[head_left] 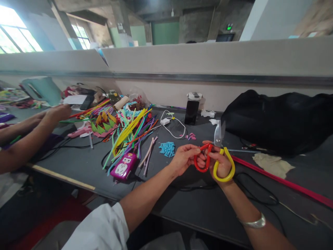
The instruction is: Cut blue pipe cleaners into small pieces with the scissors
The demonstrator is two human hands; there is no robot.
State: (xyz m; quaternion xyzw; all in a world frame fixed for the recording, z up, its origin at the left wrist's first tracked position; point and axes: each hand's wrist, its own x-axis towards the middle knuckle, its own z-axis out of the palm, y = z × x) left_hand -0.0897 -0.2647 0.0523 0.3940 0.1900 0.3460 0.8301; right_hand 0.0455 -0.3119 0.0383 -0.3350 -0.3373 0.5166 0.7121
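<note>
Scissors with one red loop and one yellow loop (231, 171) are in my right hand (221, 166). Their metal blades (218, 134) point up and away from me. My left hand (185, 158) is closed in a pinch right at the red loop, and anything small between its fingertips is hidden. Just left of my hands lies a heap of short cut blue pieces (167, 149). A few pink pieces (191, 136) are scattered beyond them. Long red stems (281, 178) run along the table to the right of my right hand.
A bundle of coloured fuzzy stems (130, 130), a purple case (125, 166) and a pink glue gun (80, 131) are to the left. A phone (191, 111) leans on a bottle. A black bag (275, 119) fills the right back. At far left are another person's hands (58, 113).
</note>
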